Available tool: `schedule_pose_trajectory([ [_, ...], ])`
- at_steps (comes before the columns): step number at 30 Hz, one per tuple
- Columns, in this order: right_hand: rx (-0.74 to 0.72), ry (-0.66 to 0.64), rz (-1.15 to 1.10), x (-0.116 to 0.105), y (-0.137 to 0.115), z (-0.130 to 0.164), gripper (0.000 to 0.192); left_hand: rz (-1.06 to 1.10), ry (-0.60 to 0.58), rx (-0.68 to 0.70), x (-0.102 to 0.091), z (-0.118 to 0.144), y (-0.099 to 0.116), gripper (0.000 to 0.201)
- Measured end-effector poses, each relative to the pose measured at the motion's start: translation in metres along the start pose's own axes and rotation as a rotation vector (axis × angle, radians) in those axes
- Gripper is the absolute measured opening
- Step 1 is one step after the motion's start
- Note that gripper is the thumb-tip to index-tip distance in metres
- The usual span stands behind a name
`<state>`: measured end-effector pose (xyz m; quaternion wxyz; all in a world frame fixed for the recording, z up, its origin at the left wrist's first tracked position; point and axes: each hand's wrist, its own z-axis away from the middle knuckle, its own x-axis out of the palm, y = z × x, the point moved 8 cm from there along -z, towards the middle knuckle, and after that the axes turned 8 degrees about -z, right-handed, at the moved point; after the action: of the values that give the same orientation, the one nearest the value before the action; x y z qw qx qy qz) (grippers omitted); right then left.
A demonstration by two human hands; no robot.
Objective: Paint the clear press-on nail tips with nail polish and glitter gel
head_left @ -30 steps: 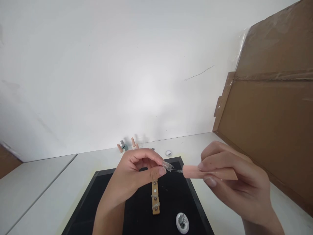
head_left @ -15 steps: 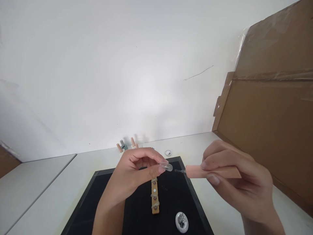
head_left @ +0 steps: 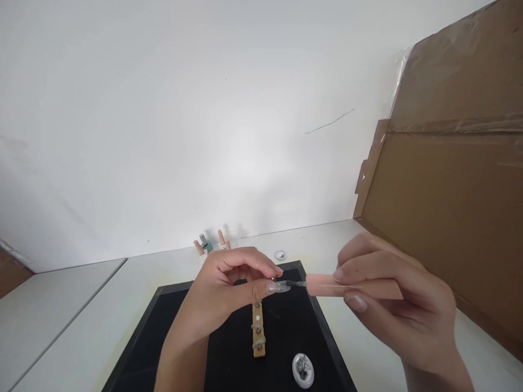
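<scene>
My left hand (head_left: pixel 229 286) pinches a small clear nail tip (head_left: pixel 281 286) between thumb and forefinger, above the black mat (head_left: pixel 183 337). My right hand (head_left: pixel 392 305) holds a long pink brush cap (head_left: pixel 351 287) whose thin brush tip touches the clear nail tip. Below the hands, a wooden strip (head_left: pixel 258 332) with several small nail tips on it lies on the mat.
A small white dish of tiny silver pieces (head_left: pixel 303 370) sits on the mat's near right. A few small bottles (head_left: pixel 210 242) and a tiny round pot (head_left: pixel 280 254) stand by the white wall. A large cardboard box (head_left: pixel 449 179) leans at the right.
The brush drew back a little from the clear nail tip, then came forward again and now touches it. My left hand tilted the nail tip slightly downward.
</scene>
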<state>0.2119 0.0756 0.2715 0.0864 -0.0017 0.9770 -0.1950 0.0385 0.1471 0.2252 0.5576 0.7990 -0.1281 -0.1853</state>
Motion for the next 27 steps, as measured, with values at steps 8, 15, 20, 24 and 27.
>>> schedule_pose_trajectory([
  [8, 0.018, -0.012, -0.016, 0.0006, 0.0005, -0.0011, 0.018, 0.002, -0.008, 0.005, 0.0016, 0.0017, 0.0014, 0.008],
  [15, 0.021, -0.027, -0.028, 0.0022, 0.0010, -0.0009, 0.015, -0.011, -0.002, -0.001, 0.0016, 0.0005, 0.0037, 0.009],
  [20, 0.028, -0.017, -0.029, 0.0031, 0.0002, -0.0019, 0.013, -0.039, -0.005, 0.003, 0.0030, -0.0002, 0.0051, 0.006],
  [24, 0.019, -0.012, -0.025, 0.0025, -0.0001, -0.0026, 0.014, -0.038, -0.001, 0.002, 0.0029, 0.0003, 0.0052, 0.007],
  [27, 0.018, -0.020, -0.027, 0.0021, 0.0008, -0.0019, 0.014, -0.015, -0.007, 0.007, 0.0031, 0.0001, 0.0052, 0.012],
])
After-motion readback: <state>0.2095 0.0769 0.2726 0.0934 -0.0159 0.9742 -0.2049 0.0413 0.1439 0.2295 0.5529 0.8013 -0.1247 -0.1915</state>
